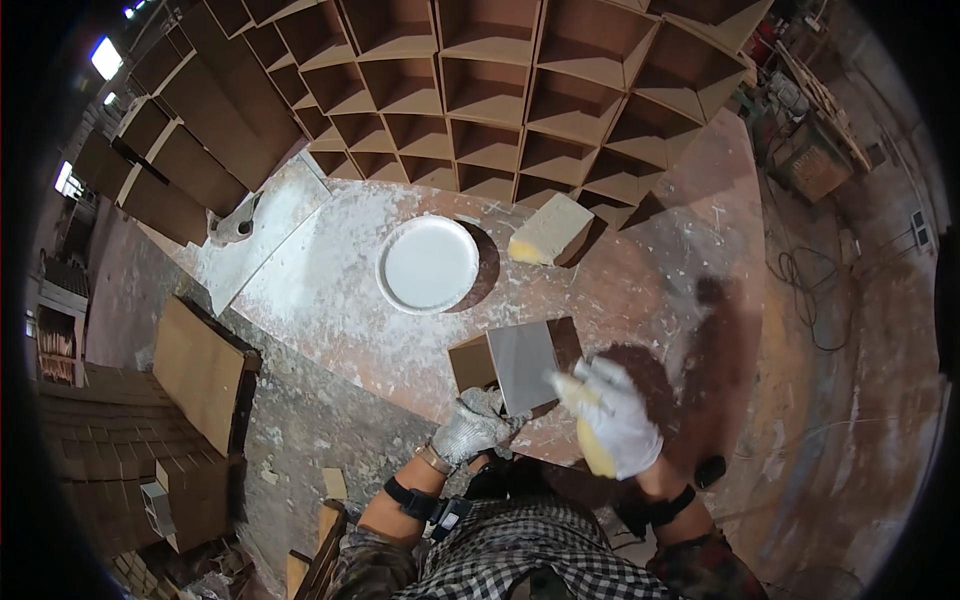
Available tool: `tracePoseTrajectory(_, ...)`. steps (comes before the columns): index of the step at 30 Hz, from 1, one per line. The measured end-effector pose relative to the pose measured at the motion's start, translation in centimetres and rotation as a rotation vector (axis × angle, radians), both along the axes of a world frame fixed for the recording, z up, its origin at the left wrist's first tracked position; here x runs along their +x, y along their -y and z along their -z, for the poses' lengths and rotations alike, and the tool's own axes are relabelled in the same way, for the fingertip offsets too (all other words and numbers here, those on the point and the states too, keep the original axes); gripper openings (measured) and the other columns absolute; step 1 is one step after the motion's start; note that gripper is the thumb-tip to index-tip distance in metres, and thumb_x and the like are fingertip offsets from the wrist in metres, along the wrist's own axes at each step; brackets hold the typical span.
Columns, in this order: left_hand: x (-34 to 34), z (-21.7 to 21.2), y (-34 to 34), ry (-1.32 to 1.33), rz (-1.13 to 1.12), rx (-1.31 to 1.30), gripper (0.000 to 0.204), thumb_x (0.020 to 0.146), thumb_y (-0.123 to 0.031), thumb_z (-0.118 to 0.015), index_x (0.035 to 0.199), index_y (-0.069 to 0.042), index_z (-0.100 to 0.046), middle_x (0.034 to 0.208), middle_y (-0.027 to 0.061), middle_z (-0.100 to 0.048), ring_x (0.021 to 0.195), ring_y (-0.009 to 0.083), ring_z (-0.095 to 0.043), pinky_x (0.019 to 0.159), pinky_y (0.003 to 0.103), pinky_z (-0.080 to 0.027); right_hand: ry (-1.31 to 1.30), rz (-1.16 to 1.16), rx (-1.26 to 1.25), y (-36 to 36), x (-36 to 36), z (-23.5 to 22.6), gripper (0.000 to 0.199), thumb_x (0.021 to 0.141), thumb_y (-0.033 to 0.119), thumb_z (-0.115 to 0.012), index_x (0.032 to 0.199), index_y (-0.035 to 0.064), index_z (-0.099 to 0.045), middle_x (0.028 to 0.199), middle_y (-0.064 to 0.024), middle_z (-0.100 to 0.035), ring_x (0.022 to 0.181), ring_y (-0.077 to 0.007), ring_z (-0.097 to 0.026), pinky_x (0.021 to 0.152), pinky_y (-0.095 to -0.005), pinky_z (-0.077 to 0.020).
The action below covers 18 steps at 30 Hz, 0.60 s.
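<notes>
Head view: box (515,363) at table (640,280) edge

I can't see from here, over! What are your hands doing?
Left hand steadies brown box. Right hand grips yellow sponge at its grey-coated side. White bowl and spare sponge block sit apart.

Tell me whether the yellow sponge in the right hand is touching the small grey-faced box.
Touching. The head view shows the yellow sponge, gripped in the right hand, with its tip pressed against the grey face of the small box.
</notes>
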<state>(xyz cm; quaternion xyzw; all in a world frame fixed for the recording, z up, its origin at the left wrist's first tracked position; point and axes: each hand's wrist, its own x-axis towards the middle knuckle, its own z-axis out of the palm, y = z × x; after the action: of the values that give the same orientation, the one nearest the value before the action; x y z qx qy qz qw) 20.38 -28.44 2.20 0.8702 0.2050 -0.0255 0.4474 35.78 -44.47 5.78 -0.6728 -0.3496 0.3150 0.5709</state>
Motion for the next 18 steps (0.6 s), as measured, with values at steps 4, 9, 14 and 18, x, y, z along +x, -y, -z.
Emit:
tracePoseTrajectory(4, 0.4, 1.1, 0.4, 0.016, 0.015, 0.189, 0.032, 0.084, -0.04, -0.062, 0.095, -0.01, -0.065, 0.081, 0.0175, -0.065, 0.069, 0.0371, -0.062, 0.062, 0.044, -0.05, 0.532, -0.121, 0.04, -6.1, 4.8, -0.2, 0.037, 0.083, 0.015, -0.067, 0.117, 0.0012, -0.062, 0.121, -0.0169, -0.059, 0.115, -0.0285, -0.054, 0.099, -0.035, -0.0424)
tracePoseTrajectory(9, 1.4, 0.9, 0.5, 0.036, 0.06, 0.173, 0.036, 0.082, -0.041, -0.061, 0.092, -0.006, -0.063, 0.079, 0.0189, -0.064, 0.068, 0.0386, -0.061, 0.059, 0.045, -0.049, 0.404, -0.21, -0.042, -7.9, 2.3, -0.7, 0.035, 0.086, 0.018, -0.062, 0.117, 0.001, -0.061, 0.119, -0.0164, -0.06, 0.116, -0.0278, -0.054, 0.099, -0.0348, -0.0431)
tracePoseTrajectory(14, 0.4, 2.5, 0.4, 0.077, 0.038, 0.133, 0.029, 0.081, -0.037, -0.061, 0.086, -0.008, -0.065, 0.073, 0.0182, -0.062, 0.066, 0.0369, -0.061, 0.059, 0.044, -0.048, 0.525, -0.182, -0.064, -0.3, -1.5, -0.5, 0.028, 0.085, 0.001, -0.061, 0.113, 0.0047, -0.064, 0.109, -0.0125, -0.062, 0.111, -0.0226, -0.057, 0.095, -0.0357, -0.0479)
tracePoseTrajectory(18, 0.1, 1.3, 0.4, 0.108, 0.002, 0.102, 0.026, 0.081, -0.035, -0.063, 0.087, -0.009, -0.065, 0.074, 0.0186, -0.062, 0.066, 0.0369, -0.061, 0.058, 0.044, -0.048, 0.61, -0.15, 0.131, -1.6, 1.9, -0.1, 0.026, 0.085, 0.001, -0.058, 0.11, 0.0023, -0.065, 0.117, -0.0116, -0.06, 0.108, -0.0281, -0.058, 0.097, -0.0368, -0.0458)
